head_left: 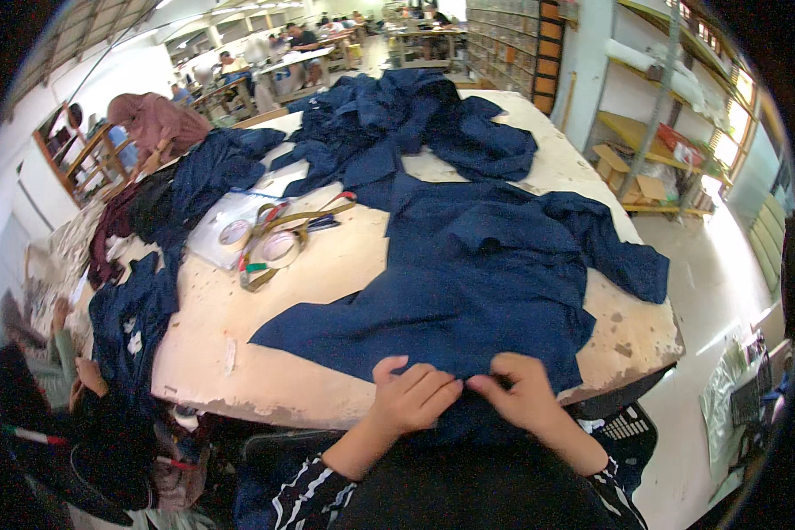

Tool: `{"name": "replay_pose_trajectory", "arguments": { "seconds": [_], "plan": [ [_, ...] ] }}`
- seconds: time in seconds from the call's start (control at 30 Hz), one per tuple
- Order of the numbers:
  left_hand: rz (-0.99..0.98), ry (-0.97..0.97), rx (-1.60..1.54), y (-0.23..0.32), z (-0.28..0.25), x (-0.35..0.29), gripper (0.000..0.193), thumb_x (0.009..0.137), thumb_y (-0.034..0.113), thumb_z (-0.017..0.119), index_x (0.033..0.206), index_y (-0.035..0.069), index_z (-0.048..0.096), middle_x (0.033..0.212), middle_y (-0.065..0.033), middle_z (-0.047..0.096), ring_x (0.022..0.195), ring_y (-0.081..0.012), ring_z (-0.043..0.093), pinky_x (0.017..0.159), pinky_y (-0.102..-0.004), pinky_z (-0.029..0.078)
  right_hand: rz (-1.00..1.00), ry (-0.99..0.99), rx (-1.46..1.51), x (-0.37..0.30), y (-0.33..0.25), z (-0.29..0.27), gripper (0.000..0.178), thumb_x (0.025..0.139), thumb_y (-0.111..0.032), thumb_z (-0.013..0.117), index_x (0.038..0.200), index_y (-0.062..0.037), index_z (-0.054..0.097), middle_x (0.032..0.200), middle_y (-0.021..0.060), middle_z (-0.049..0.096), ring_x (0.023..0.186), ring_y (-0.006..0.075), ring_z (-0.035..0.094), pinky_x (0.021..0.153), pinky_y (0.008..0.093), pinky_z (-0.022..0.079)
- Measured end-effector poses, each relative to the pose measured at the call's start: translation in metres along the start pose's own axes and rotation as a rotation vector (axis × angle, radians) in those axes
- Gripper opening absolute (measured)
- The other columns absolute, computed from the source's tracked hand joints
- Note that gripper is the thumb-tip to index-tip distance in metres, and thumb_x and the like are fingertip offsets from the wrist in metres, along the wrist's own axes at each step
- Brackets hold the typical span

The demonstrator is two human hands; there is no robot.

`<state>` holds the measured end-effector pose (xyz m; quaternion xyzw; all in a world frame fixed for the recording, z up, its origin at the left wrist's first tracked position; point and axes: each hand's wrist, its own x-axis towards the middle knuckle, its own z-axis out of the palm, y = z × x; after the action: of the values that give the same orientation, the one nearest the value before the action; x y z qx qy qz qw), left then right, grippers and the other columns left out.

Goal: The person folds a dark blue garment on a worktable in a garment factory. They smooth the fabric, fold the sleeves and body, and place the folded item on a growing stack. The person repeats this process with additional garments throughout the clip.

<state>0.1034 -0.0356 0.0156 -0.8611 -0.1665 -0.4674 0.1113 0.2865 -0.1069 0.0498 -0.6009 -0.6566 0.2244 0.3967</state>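
A navy blue garment (486,274) lies spread over the near half of the table, with a sleeve-like part reaching to the right. Its lower edge hangs over the table's front, close to my body. My left hand (412,395) is closed on that edge, fingers curled over the cloth. Just to its right, my right hand (521,393) pinches the same edge between thumb and curled fingers. The two hands nearly touch at the thumbs and fingertips. What lies under the curled fingers is hidden.
Beyond the garment sits a heap of navy cloth (371,115). Left of centre are tape rolls (280,248), a measuring tape (314,213) and a clear plastic bag (216,231). More navy cloth (132,309) hangs at the table's left edge. Other people (155,124) work at the left and back.
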Motion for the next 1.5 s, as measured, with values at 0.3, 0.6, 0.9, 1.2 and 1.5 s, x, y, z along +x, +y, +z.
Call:
{"name": "replay_pose_trajectory", "arguments": {
  "seconds": [0.3,0.6,0.9,1.2,1.5],
  "plan": [
    [-0.283,0.014,0.406,-0.084,-0.053,-0.037,0.02,0.061,0.013,0.073,0.072,0.019,0.057,0.07,0.0065,0.059,0.067,-0.0109,0.057,0.089,-0.0382,0.028,0.083,0.598,0.448,0.005,0.082,-0.091,0.016,0.092,-0.018,0.054,0.082,-0.0054,0.055,0.072,0.0013,0.057,0.061,0.0084,0.049,0.058,0.0217,0.039],
    [-0.105,0.117,0.554,-0.088,-0.081,-0.071,0.018,0.063,0.017,0.074,0.072,0.02,0.058,0.07,0.006,0.059,0.067,-0.0104,0.06,0.093,-0.0397,0.023,0.075,0.821,0.565,0.002,0.16,-0.118,0.021,0.093,-0.024,0.052,0.079,-0.0085,0.052,0.069,0.0,0.052,0.061,0.0079,0.048,0.058,0.0228,0.037],
    [-0.824,-0.327,-0.666,-0.088,-0.104,-0.068,0.021,0.061,0.016,0.069,0.077,0.006,0.06,0.07,-0.006,0.06,0.067,-0.0204,0.058,0.074,-0.0326,0.043,0.453,0.374,-0.774,-0.001,0.098,-0.12,0.015,0.082,-0.015,0.061,0.089,-0.0023,0.059,0.083,0.0129,0.062,0.081,0.0281,0.061,0.073,0.0335,0.046],
    [-0.93,-0.681,-0.259,-0.111,-0.019,-0.039,0.031,0.075,0.028,0.065,0.089,0.001,0.062,0.075,-0.0206,0.061,0.07,-0.0327,0.061,0.064,-0.0404,0.047,0.01,0.045,-0.85,0.177,0.05,-0.005,0.023,0.078,-0.012,0.061,0.1,-0.0067,0.062,0.104,0.0159,0.061,0.095,0.032,0.06,0.081,0.0395,0.05],
    [-1.303,-0.73,-0.029,-0.097,-0.158,-0.08,0.024,0.065,0.014,0.065,0.085,0.0,0.065,0.066,-0.0152,0.062,0.062,-0.0256,0.062,0.061,-0.0338,0.049,0.134,-0.741,-0.212,0.157,0.038,-0.097,0.041,0.066,-0.022,0.078,0.102,-0.0054,0.065,0.092,0.0104,0.066,0.074,0.0218,0.064,0.068,0.034,0.051]
  ]
}}
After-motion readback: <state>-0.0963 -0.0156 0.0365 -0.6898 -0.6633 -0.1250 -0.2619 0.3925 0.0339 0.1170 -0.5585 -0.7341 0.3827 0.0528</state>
